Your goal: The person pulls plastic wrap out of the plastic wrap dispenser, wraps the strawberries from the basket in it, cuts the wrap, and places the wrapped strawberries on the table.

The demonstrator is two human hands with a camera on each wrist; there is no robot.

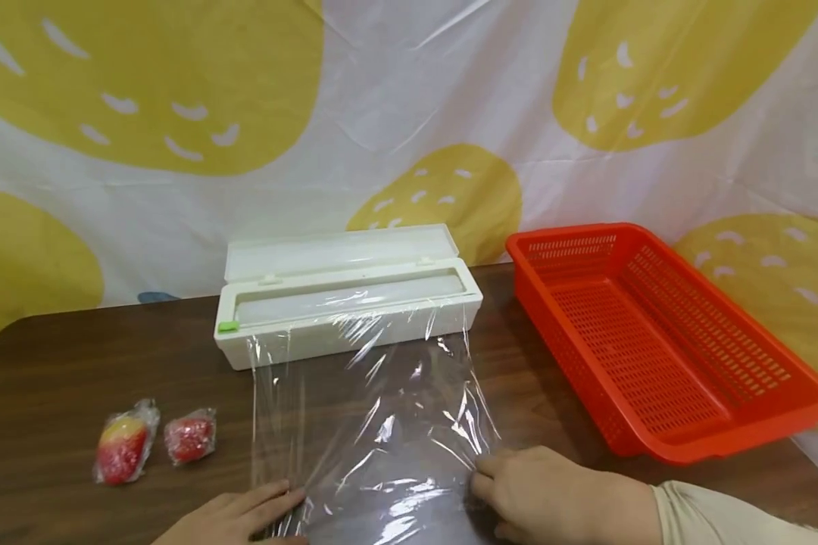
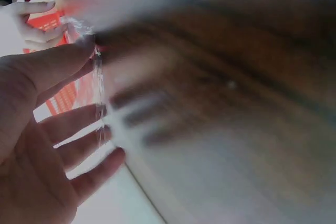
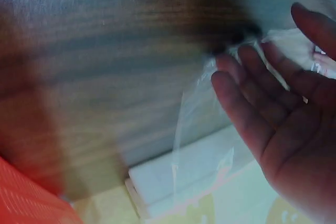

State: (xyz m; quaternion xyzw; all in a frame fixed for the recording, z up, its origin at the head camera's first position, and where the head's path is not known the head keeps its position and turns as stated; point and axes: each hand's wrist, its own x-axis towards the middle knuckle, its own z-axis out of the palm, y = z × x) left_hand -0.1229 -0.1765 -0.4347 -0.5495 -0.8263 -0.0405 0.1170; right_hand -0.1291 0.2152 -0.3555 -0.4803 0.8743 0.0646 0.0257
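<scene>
A sheet of clear plastic wrap (image 1: 382,424) stretches forward from a white wrap dispenser box (image 1: 341,333), whose lid is up and whose roll shows inside. My left hand (image 1: 235,518) is at the sheet's near left corner. In the left wrist view, the thumb and index finger of my left hand (image 2: 47,129) pinch the wrap's edge, the other fingers spread. At the near right edge, my right hand (image 1: 552,492) touches the wrap. The right wrist view shows the fingertips of my right hand (image 3: 283,108) against the film, with the thumb apart.
Two small red-and-yellow items, a longer one (image 1: 121,446) and a shorter one (image 1: 191,437), lie wrapped in clear film at the left. A red perforated basket (image 1: 566,325) stands at the right. Behind the brown table (image 1: 41,363) hangs a yellow-patterned cloth (image 1: 395,98).
</scene>
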